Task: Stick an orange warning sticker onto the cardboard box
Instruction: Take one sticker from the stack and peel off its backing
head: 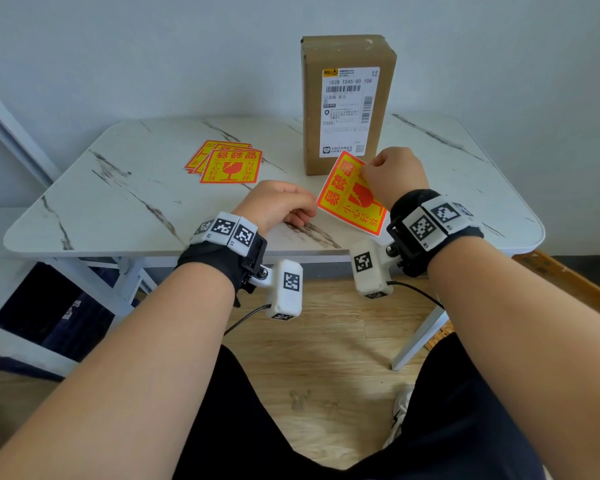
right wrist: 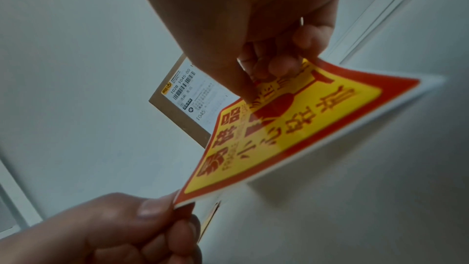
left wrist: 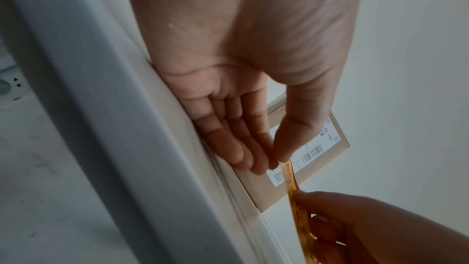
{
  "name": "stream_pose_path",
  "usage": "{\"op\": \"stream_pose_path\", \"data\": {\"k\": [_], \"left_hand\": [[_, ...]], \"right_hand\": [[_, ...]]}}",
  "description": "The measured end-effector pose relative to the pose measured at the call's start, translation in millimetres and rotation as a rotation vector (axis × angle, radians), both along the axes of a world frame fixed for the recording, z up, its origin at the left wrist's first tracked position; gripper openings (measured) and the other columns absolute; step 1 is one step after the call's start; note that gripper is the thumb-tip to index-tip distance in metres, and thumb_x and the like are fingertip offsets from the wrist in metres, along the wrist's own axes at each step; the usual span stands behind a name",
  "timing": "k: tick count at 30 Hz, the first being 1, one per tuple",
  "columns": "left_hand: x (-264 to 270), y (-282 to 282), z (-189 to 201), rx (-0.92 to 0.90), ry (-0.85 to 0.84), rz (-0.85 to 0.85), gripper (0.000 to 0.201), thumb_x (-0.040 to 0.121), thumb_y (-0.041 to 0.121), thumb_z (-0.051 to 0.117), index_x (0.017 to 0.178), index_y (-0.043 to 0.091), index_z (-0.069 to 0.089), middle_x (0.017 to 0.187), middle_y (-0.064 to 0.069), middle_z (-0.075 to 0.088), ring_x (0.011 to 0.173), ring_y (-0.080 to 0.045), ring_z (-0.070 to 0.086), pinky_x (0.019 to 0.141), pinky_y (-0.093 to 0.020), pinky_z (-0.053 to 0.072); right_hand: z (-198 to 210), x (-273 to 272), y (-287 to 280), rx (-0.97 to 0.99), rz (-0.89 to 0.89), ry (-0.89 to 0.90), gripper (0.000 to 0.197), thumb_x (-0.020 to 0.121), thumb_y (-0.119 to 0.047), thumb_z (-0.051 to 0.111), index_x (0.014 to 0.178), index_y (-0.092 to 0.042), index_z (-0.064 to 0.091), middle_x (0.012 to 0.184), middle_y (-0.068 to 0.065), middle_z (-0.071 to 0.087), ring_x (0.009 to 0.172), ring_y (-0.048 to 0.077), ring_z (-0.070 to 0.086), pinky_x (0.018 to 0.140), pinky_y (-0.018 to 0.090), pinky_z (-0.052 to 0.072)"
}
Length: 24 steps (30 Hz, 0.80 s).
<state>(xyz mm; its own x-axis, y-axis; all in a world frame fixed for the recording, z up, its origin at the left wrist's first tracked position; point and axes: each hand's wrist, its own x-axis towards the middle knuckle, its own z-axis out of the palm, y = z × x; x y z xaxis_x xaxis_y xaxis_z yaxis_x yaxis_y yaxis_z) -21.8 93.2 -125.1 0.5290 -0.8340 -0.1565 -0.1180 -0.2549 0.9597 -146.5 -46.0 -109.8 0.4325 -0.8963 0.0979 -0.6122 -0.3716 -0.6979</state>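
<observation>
The brown cardboard box stands upright at the back of the table, its white shipping label facing me; it also shows behind the hands as the box and the box. Both hands hold one orange and yellow warning sticker tilted just above the table in front of the box. My left hand pinches its near left corner, seen as the left hand on the edge-on sticker. My right hand pinches the far edge, thumb and fingers of the right hand curled on the sticker.
A small stack of the same warning stickers lies left of the box. The white marble-pattern table stands against a pale wall. A white shelf frame stands at the far left, wooden floor below.
</observation>
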Motion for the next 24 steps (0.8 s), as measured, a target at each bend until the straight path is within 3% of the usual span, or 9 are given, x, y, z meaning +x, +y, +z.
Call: {"op": "stream_pose_path", "data": {"k": [4,14,19,22,24], "left_hand": [[0.3,1.2,0.3,-0.008,0.014,0.007,0.009,0.082,-0.002,0.065,0.078,0.005,0.07,0.073,-0.014,0.066,0.063,-0.02,0.06,0.057,-0.019,0.055],[-1.4,0.1,-3.6,-0.021,-0.015,0.046,0.013,0.082,0.002,0.062,0.073,0.006,0.07,0.067,-0.01,0.065,0.058,-0.017,0.059,0.058,-0.023,0.053],[-0.9,-2.2,-6.5,-0.009,-0.035,0.081,0.013,0.082,0.006,0.061,0.073,0.007,0.07,0.067,-0.007,0.066,0.057,-0.016,0.057,0.058,-0.023,0.052],[-0.3,-3.5,-8.4,-0.014,-0.04,0.076,0.012,0.085,0.008,0.062,0.075,0.009,0.069,0.069,-0.007,0.066,0.059,-0.016,0.058,0.059,-0.023,0.052],[0.3,-3.8,-9.1,-0.018,-0.042,0.051,0.013,0.088,0.009,0.062,0.076,0.012,0.068,0.07,-0.006,0.065,0.06,-0.015,0.058,0.059,-0.021,0.053]], "right_hand": [[-2.1,1.2,-1.7,0.026,-0.015,-0.013,0.018,0.09,-0.017,0.049,0.086,-0.012,0.065,0.076,0.002,0.061,0.057,0.013,0.051,0.048,0.021,0.038],[-2.7,0.9,2.2,0.043,-0.036,-0.008,0.019,0.089,-0.019,0.051,0.093,-0.013,0.068,0.089,0.005,0.068,0.072,0.02,0.059,0.06,0.027,0.046],[-3.7,1.0,8.4,0.093,0.008,-0.122,0.03,0.088,-0.017,0.058,0.118,-0.018,0.055,0.097,0.0,0.059,0.084,0.023,0.067,0.075,0.039,0.059],[-3.9,-0.2,13.2,0.12,0.121,-0.154,0.007,0.086,-0.014,0.064,0.091,-0.018,0.061,0.084,0.005,0.067,0.069,0.021,0.067,0.074,0.04,0.061],[-6.1,-1.9,16.4,0.165,0.229,-0.14,0.007,0.085,-0.014,0.068,0.079,-0.016,0.065,0.07,0.005,0.066,0.066,0.019,0.063,0.077,0.041,0.061]]}}
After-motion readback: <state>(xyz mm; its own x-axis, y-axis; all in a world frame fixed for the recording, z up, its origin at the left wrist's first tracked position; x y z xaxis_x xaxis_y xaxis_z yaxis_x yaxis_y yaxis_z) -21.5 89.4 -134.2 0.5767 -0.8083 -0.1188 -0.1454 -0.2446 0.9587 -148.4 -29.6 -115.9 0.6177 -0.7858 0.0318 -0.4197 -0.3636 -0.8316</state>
